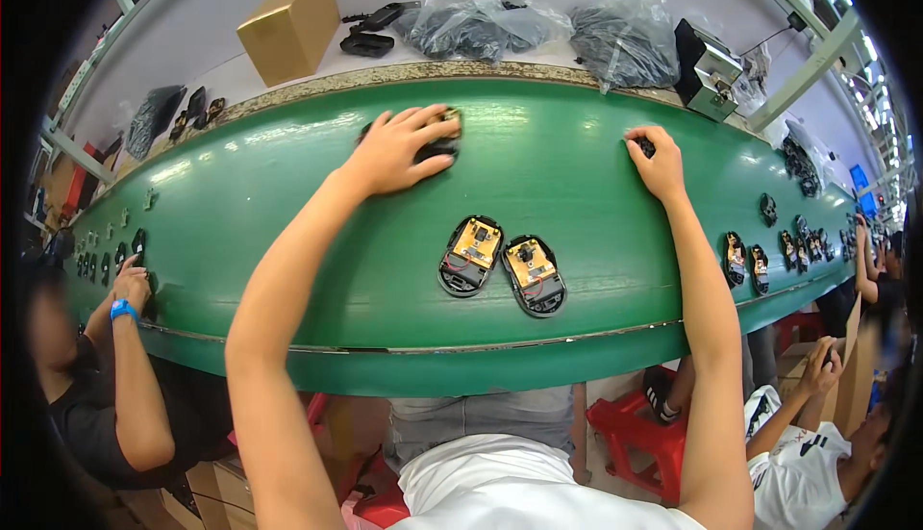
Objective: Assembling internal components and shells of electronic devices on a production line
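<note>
Toward the far side of the green belt, my left hand [399, 150] curls over dark mouse bases [437, 148], gripping them from above. It hides most of them, so I cannot tell how many there are. To the right, my right hand [658, 163] is closed around a small black part [644, 147], just above the belt. Between my arms lie two opened computer mouse bases, a left one [471, 256] and a right one [535, 276]. Both are black ovals with tan circuit boards and thin red wires showing, their sides nearly touching.
The green belt [596, 213] runs across in front of me. On the shelf behind it stand a cardboard box [290, 28], plastic bags of black parts [481, 25] and a metal device [710, 70]. More mouse bases [735, 258] sit at right. Co-workers flank me; one wears a blue watch [122, 309].
</note>
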`<act>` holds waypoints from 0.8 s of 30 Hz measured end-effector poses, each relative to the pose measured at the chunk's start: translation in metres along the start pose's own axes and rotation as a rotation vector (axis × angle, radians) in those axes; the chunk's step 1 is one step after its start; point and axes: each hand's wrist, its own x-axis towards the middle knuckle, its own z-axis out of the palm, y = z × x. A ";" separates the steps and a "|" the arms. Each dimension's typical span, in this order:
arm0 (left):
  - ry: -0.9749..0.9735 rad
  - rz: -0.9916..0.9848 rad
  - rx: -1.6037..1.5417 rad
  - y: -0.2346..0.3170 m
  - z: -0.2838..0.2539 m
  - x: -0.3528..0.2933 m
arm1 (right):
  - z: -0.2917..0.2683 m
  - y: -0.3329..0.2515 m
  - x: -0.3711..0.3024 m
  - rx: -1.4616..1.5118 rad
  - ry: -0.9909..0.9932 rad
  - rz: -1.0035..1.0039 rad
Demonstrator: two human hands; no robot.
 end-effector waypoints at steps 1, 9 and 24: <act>-0.005 -0.011 0.002 0.004 -0.009 -0.021 | -0.003 -0.009 -0.006 0.002 -0.003 0.004; -0.148 0.052 -0.070 0.070 -0.049 -0.115 | 0.006 -0.138 -0.052 0.262 -0.279 -0.227; 0.076 0.017 -0.140 0.132 -0.018 -0.075 | 0.020 -0.158 -0.054 0.341 -0.248 -0.239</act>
